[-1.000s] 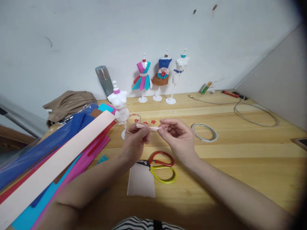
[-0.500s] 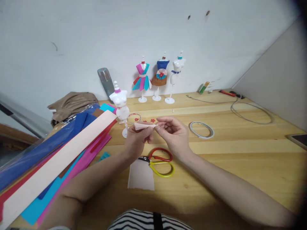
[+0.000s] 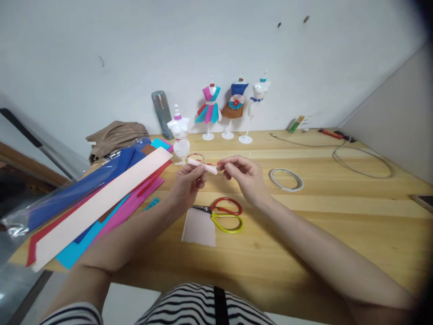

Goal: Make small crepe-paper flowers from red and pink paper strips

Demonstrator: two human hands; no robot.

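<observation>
My left hand (image 3: 190,184) is closed in a pinch on a narrow, folded pale pink strip (image 3: 210,169), either cloth or paper. The strip's right end sticks out free. Just beyond that end, my right hand (image 3: 245,175) hovers with loosely bent fingers slightly apart, and nothing shows in it. Below both hands lie scissors (image 3: 227,214) with one red and one yellow handle, their blades over a flat pale pink piece (image 3: 200,228). Behind the strip are small red flower shapes and a ring-shaped roll (image 3: 195,156), partly hidden. A white mini dress form (image 3: 179,131) with a magenta collar stands beyond my left hand.
Coloured strips (image 3: 104,198) pile up at the left near brown cloth (image 3: 117,137) and a flask (image 3: 161,115). Three small dress forms (image 3: 236,104) stand along the wall. At the right are a tape roll (image 3: 286,179), a cable (image 3: 361,174) and a green-and-orange tube (image 3: 296,123).
My right hand has come off the strip's right end, leaving a small gap. The strip now slopes down to the right in my left hand. The camera view has shifted.
</observation>
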